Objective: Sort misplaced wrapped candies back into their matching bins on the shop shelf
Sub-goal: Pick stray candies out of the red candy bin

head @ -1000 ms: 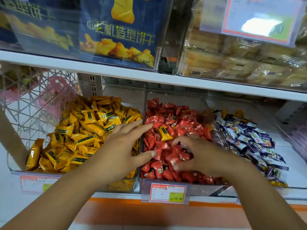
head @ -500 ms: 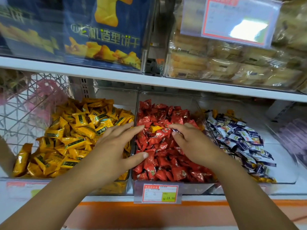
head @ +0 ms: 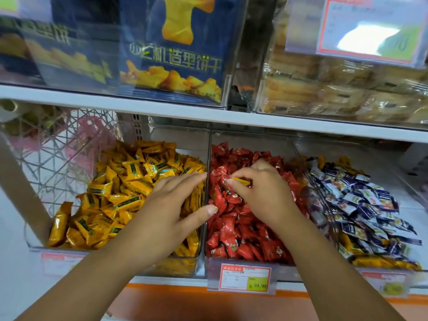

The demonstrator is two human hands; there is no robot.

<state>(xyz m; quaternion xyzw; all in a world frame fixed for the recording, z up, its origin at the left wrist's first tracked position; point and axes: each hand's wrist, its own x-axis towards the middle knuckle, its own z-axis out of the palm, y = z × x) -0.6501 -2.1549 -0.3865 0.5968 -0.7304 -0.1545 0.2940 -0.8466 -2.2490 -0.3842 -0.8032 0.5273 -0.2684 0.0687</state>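
Three clear bins stand side by side on the lower shelf. The left bin (head: pixel 196 267) holds yellow wrapped candies (head: pixel 129 181), the middle bin (head: pixel 250 140) red ones (head: pixel 240 237), the right bin (head: pixel 384 167) blue-and-white ones (head: pixel 361 205). My right hand (head: pixel 261 193) is over the red pile and pinches a yellow candy (head: pixel 240 181) between thumb and fingers. My left hand (head: pixel 171 205) lies with spread fingers over the yellow bin's right edge, thumb reaching across the divider, holding nothing.
A price tag (head: pixel 242 279) hangs on the red bin's front. A wire basket (head: pixel 53 154) stands to the left. The white shelf board (head: pixel 208 117) above carries a blue biscuit box (head: pixel 176 49) and wrapped pastries (head: pixel 335 86). Some yellow candies lie along the blue bin's front.
My right hand moved from the front of the red pile to its middle and picked up the yellow candy that lay there. My left hand stayed over the yellow bin's edge.
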